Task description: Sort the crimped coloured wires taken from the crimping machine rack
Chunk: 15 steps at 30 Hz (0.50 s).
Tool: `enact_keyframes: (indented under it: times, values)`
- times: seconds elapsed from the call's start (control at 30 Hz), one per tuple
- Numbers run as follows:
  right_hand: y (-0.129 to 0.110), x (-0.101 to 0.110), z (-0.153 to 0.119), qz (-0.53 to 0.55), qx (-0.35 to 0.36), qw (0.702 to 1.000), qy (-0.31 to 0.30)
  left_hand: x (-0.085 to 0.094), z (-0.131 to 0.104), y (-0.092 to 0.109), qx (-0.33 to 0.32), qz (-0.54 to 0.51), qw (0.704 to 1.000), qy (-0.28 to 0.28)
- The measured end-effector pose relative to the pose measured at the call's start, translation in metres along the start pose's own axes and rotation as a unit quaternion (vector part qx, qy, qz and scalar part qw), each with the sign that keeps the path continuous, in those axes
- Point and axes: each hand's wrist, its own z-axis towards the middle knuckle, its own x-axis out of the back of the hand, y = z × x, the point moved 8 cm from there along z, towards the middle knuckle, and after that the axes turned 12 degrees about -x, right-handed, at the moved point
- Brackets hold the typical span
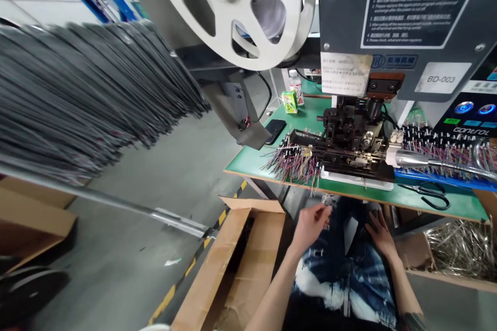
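My left hand (pixel 311 223) hovers over my left thigh, below the table's front edge. Its fingers are curled together in a pinch, and whatever lies between them is too small to make out. Flat on my right thigh rests my right hand (pixel 380 231), fingers stretched out and slightly apart, holding nothing. Both are at the blue and white denim clothing (pixel 337 274) on my lap, where a pale, pointed piece (pixel 350 235) shows between the hands. Just above stands the terminal crimping machine (pixel 345 134), with a bundle of thin coloured wires (pixel 297 163) at its left side.
Black-handled scissors (pixel 430 194) lie on the green table (pixel 248 160), near a blue tray (pixel 438 178) of wires. A phone (pixel 275 131) lies further back. Left of my legs stands an open cardboard box (pixel 233 264); grey cables (pixel 89 93) hang on a rack. A white reel (pixel 240 5) hangs overhead.
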Motion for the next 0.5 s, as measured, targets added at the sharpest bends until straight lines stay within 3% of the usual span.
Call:
enact_keyframes:
  times: [0.1, 0.17, 0.23, 0.37, 0.5]
  values:
    - [-0.010, 0.003, -0.016, 0.014, 0.001, 1.000, -0.011, 0.049, 0.003, 0.009, 0.012, 0.043, 0.995, 0.094]
    - [-0.024, 0.007, -0.026, 0.026, 0.008, 0.999, -0.020, 0.068, 0.011, 0.016, 0.008, 0.065, 0.990, 0.128]
    - [-0.045, 0.014, -0.037, 0.050, 0.024, 0.998, -0.030, 0.075, 0.020, 0.023, -0.006, 0.074, 0.988, 0.137]
    - [-0.100, 0.035, -0.067, 0.129, 0.074, 0.987, -0.056, 0.073, 0.033, 0.034, -0.061, 0.048, 0.989, 0.128]
    - [-0.166, 0.053, -0.098, 0.198, 0.128, 0.968, -0.081, 0.081, 0.027, 0.028, -0.087, -0.093, 0.977, 0.170]
